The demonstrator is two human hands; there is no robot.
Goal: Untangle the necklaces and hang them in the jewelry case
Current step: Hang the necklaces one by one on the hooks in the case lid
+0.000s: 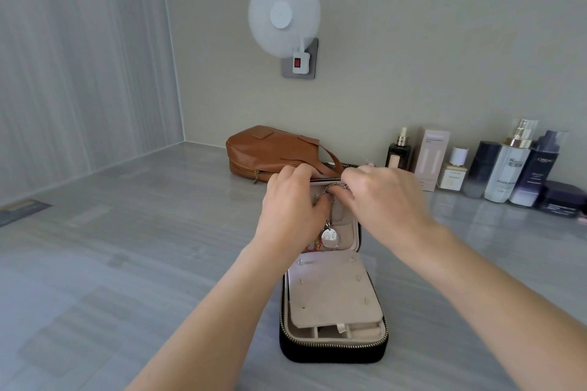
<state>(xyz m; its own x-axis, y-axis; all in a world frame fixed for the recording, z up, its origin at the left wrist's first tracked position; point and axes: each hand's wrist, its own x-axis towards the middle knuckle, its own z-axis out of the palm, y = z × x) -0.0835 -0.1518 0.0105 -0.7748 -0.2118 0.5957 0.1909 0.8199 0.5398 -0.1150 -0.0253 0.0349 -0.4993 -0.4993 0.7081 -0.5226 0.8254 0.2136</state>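
Observation:
A black zipped jewelry case (333, 349) stands open on the grey counter, its beige inside showing small pegs and compartments. Its lid (344, 232) stands upright at the far side. A silver chain necklace (337, 188) runs along the top of the lid, and its round silver pendant (329, 236) hangs down inside. My left hand (292, 200) and my right hand (384, 197) both pinch the chain at the lid's top edge. A reddish-gold piece (314, 245) lies low in the lid, partly hidden by my left wrist.
A brown leather pouch (270, 152) lies behind the case. Several cosmetic bottles and a box (495, 165) line the back wall at the right. A wall socket with a white plug (300, 62) sits above. A floor-level grey slot (22, 209) is at far left.

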